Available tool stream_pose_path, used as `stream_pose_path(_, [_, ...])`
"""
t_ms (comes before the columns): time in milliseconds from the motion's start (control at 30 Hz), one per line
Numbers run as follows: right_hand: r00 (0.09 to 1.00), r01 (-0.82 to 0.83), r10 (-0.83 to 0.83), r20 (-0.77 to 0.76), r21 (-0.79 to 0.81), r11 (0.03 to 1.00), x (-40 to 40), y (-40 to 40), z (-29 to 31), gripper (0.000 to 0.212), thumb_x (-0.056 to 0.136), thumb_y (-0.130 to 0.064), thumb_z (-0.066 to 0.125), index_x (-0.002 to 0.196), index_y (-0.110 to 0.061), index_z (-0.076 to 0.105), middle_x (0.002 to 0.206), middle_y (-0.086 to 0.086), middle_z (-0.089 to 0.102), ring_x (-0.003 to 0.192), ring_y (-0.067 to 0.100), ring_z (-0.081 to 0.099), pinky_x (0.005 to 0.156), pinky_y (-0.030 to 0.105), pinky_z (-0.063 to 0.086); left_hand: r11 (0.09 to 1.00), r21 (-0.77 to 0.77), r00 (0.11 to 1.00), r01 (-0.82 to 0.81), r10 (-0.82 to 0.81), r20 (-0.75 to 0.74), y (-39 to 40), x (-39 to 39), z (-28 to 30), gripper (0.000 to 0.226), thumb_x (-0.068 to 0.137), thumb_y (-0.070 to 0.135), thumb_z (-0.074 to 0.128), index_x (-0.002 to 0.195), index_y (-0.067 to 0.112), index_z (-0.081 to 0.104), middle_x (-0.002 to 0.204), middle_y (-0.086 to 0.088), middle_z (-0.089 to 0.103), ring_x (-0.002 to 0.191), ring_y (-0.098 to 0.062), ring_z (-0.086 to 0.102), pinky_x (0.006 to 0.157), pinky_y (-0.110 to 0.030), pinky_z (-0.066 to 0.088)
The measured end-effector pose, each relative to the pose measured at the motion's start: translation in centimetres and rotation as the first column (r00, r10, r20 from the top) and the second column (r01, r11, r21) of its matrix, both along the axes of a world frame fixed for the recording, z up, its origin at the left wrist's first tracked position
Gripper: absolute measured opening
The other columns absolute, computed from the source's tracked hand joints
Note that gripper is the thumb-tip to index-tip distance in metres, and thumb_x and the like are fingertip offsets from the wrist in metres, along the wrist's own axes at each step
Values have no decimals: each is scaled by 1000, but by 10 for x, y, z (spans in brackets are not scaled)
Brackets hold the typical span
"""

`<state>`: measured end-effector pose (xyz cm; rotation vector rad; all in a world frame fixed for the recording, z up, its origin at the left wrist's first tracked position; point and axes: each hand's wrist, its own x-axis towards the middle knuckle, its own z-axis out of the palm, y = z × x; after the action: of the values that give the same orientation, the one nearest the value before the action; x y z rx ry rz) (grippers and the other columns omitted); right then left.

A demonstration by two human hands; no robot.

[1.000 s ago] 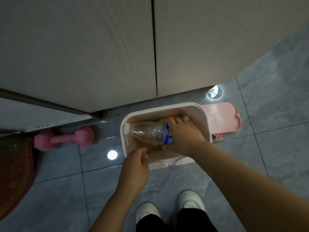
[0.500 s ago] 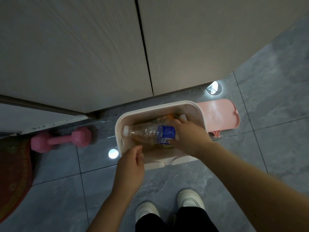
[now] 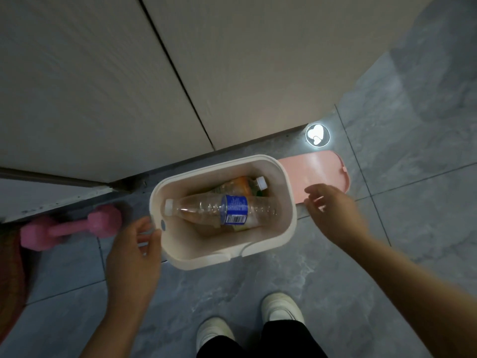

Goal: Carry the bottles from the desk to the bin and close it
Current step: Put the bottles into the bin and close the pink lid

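Grey tiled floor [image 3: 426, 177], bin [image 3: 290, 202] standing against pale cabinet doors. Left hand [image 3: 134, 257] at bin's left rim, fingers loosely curled, touching it, nothing gripped. Right hand [image 3: 333, 210] spread open, empty, over the pink lid [image 3: 317, 174] lying right of bin. Two bottles inside: blue-label bottle [image 3: 222, 209] on top, orange-label bottle [image 3: 241, 184] beneath. One pink dumbbell [image 3: 69, 227] left of bin

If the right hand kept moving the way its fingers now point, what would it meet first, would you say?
Most likely the pink lid lying open beside the bin. The right hand is open, its fingers already over the lid's near edge, though depth is unclear.
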<state>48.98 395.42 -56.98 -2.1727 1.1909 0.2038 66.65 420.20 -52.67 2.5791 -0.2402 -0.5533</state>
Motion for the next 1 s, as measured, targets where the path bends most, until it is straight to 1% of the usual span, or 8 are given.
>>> stream_pose_path(200, [954,-59,61,-295,16,998,-16,-2,-66,34,92,-25,48,124,-17,56,120,7,63,103,26,61,88,39,53,999,7,999,44,-44,21,1,2,-23,18,90,14,52,106,15,61,92,-1,62,77,-18,56,68,-30,36])
stream_pose_path(467, [864,-176,112,-491,-85,981,-31,-15,-144,36,93,-21,42,128,-19,47,123,7,54,109,25,54,80,36,49,998,-62,995,32,-38,-94,21,16,-48,14,88,33,52,101,35,59,102,-7,70,92,-29,66,92,-54,49])
stream_pose_path(567, [833,-255,134,-536,-159,954,-30,-17,-162,35,92,-23,42,127,-22,46,118,7,53,105,27,55,75,35,48,994,-110,995,-9,-3,-105,25,19,-54,25,69,59,50,88,48,60,98,-6,69,93,-32,65,91,-55,49])
stream_pose_path(667, [827,-263,115,-551,-198,944,-26,-20,-174,24,89,-24,47,113,-20,52,106,7,47,88,27,57,64,32,40,991,-131,995,-23,11,-94,33,24,-63,28,60,68,46,84,61,57,91,11,69,94,-30,62,90,-38,54])
stream_pose_path(733, [836,-260,118,-536,-199,945,-24,-23,-179,21,86,-24,51,107,-19,51,102,8,46,79,26,56,62,31,43,992,-126,996,-13,2,-91,41,28,-70,36,60,77,46,90,61,57,92,29,68,94,-25,64,84,-43,55])
stream_pose_path(800, [851,-244,118,-512,-187,952,-24,-27,-182,21,85,-23,53,105,-16,52,103,8,48,75,25,57,62,32,49,993,-121,991,-10,-6,-133,48,33,-75,48,51,89,45,92,66,54,95,44,60,99,-19,61,77,-28,55])
stream_pose_path(900, [863,-232,111,-492,-192,953,-25,-33,-182,16,87,-19,52,101,-12,57,100,10,52,76,27,59,62,33,50,989,-140,980,-37,9,-199,53,43,-77,49,39,93,46,82,70,54,94,28,66,94,-9,58,62,-2,45])
stream_pose_path(1000, [863,-242,120,-492,-194,951,-26,-35,-176,14,87,-16,53,97,-10,60,96,10,52,75,27,59,63,33,52,991,-137,987,-1,-21,-157,46,38,-73,33,48,81,48,78,69,54,88,26,67,94,-16,56,66,2,46])
